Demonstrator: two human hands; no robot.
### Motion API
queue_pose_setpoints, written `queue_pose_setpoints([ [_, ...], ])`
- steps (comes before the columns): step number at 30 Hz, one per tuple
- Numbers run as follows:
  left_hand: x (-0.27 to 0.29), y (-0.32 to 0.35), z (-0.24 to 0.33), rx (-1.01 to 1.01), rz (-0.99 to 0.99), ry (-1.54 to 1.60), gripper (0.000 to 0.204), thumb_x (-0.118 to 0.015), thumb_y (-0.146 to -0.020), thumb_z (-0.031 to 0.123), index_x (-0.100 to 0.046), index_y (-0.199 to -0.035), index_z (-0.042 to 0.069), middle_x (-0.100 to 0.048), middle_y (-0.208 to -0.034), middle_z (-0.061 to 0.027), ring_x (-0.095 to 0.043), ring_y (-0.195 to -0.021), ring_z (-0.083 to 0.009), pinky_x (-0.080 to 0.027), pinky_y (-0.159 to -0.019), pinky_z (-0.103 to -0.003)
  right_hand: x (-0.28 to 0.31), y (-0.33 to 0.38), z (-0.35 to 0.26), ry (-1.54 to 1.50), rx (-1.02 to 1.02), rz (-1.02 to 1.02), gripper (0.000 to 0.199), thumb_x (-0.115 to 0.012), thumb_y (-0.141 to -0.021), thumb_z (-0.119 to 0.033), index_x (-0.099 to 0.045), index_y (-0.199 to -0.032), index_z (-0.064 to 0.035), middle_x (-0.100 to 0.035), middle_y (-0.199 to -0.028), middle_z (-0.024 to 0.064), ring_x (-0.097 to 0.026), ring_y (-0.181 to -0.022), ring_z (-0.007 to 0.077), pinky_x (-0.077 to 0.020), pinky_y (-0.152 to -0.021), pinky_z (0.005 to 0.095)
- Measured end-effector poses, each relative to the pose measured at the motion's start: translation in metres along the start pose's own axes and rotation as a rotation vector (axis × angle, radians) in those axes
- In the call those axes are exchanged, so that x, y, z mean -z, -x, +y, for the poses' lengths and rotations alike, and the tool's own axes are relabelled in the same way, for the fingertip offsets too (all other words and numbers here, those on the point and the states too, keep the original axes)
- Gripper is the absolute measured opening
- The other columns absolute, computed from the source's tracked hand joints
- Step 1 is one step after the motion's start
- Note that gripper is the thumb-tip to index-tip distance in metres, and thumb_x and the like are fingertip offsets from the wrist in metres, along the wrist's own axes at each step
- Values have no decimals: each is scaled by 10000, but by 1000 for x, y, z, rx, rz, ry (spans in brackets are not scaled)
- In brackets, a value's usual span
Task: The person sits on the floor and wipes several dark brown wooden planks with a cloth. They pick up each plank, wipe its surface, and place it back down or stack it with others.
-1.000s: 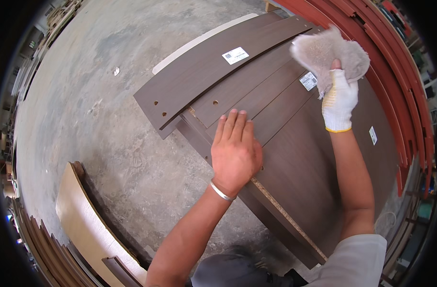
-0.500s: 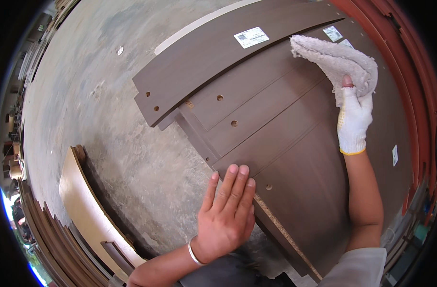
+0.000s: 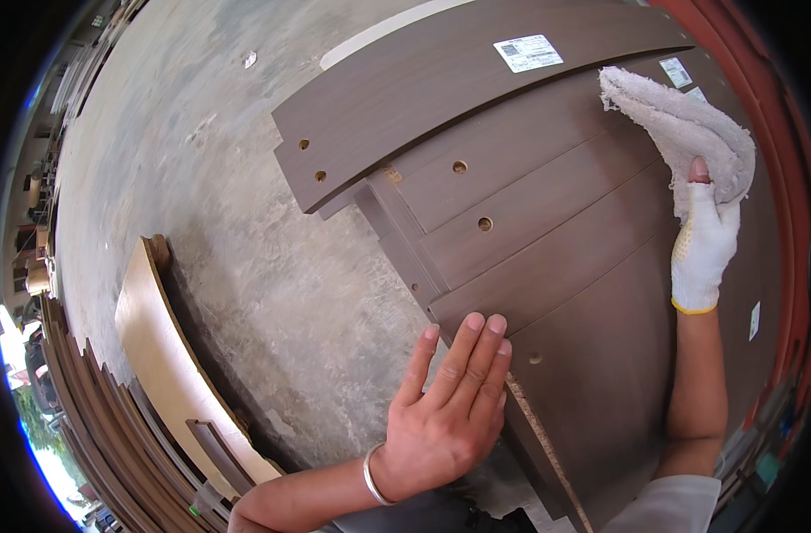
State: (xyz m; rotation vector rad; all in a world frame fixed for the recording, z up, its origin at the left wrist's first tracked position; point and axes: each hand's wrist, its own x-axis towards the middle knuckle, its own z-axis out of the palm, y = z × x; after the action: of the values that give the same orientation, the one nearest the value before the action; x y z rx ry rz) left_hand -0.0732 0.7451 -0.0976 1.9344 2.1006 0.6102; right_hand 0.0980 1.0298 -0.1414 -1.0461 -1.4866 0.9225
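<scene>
My bare left hand [image 3: 451,413], with a silver bangle at its wrist, rests with straight fingers on the near left edge of a brown board [image 3: 592,329]. Raw chipboard shows along that edge just below the fingers. A white knit glove with a yellow cuff covers my right hand [image 3: 705,244], its thumb tip bare. It grips a folded, fluffy pale cloth [image 3: 689,129], which lies on the far right of the brown boards. Beyond the cloth, a longer brown panel [image 3: 405,115] with drilled holes and a white label [image 3: 528,53] lies on top.
On the concrete floor [image 3: 281,293] to the left stands a curved, light-coloured panel [image 3: 170,346]. Stacked brown strips [image 3: 94,409] line the lower left. Reddish-brown boards [image 3: 760,98] run along the right side. A small paper scrap [image 3: 250,59] lies on the floor at the far left.
The view has shifted, so the boards and floor appear further right. Both hands keep the same pose; the right still grips the cloth, and the left stays on the board edge.
</scene>
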Motion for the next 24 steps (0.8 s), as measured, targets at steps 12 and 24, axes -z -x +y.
queue_pose_setpoints([
  [12,3,-1,-34,584,217,688,438,-735,-915,88,-558,-1292,-50,-691,-1041,-166,-674,-864,-233,-536,-789,-355,0,-2,4,-2,43,0,445,-666,-1025,-185,-556,-1396,33,-612,-1347,83,-572,-1205,144,-440,-1036,289],
  [24,-4,-37,-60,680,317,695,298,-754,-935,162,-632,-1152,-1,-627,-892,-19,-575,-761,-76,-491,-666,-279,2,-1,0,-51,17,9,474,-641,-1029,-162,-520,-1441,39,-568,-1421,94,-528,-1301,175,-398,-1110,330],
])
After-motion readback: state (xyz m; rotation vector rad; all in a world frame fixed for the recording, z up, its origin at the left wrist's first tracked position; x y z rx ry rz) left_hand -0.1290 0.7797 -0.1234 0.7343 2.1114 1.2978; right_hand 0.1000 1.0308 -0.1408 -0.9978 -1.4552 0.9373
